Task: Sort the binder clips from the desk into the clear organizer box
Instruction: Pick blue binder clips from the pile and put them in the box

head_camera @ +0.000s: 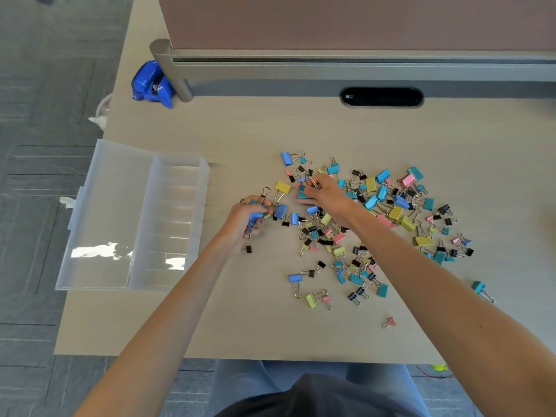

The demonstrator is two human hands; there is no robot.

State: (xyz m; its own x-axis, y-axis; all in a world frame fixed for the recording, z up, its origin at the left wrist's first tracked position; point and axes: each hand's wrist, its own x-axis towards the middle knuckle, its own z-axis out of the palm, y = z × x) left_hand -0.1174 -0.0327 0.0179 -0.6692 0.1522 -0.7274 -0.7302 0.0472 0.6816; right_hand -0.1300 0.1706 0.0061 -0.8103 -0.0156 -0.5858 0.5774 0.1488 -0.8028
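Note:
A loose pile of binder clips (376, 218) in blue, teal, yellow, pink and black covers the middle and right of the desk. My left hand (243, 219) sits at the pile's left edge, fingers curled round blue clips (255, 217). My right hand (326, 195) reaches over the pile's upper left and pinches a teal clip (302, 194) by its body, its wire handles sticking up. The clear organizer box (177, 224) lies open at the desk's left edge, its divided compartments holding nothing visible, the lid (102, 218) folded out past the edge.
A blue tape dispenser (152, 84) stands at the back left beside a grey partition post (171, 70). A black cable slot (381, 97) is set in the desk's rear. Stray clips lie near the front, a pink one (389, 322) and a teal one (481, 288).

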